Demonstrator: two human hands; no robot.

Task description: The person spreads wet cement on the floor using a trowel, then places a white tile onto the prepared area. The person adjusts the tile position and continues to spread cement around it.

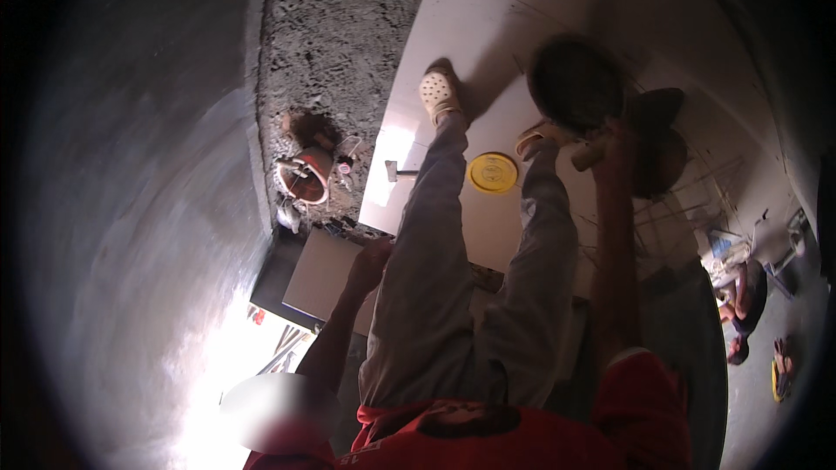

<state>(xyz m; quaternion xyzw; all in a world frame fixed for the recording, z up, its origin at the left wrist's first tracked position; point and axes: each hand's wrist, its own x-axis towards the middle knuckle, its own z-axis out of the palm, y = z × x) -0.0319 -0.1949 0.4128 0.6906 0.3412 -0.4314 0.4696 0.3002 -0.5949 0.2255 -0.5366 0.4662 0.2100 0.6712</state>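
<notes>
My right arm reaches forward on the right. My right hand (616,132) is closed at the near rim of a dark round pan (570,83), which hangs over the pale tiled floor (488,43). Beside that hand is a short tan rounded piece, perhaps a handle (588,157); what it belongs to is hidden. A dark shadow spreads on the floor to the right of the pan. My left hand (374,261) is low beside my left knee, nearest a light flat board or tile (320,271). Its fingers are too dark to make out.
A yellow round lid (493,173) lies between my feet. By my left leg is a hammer-like tool (399,172). A reddish bucket (305,176) sits on rough grey mortar (340,43) along the wall (157,122). Another person (744,296) is at the far right.
</notes>
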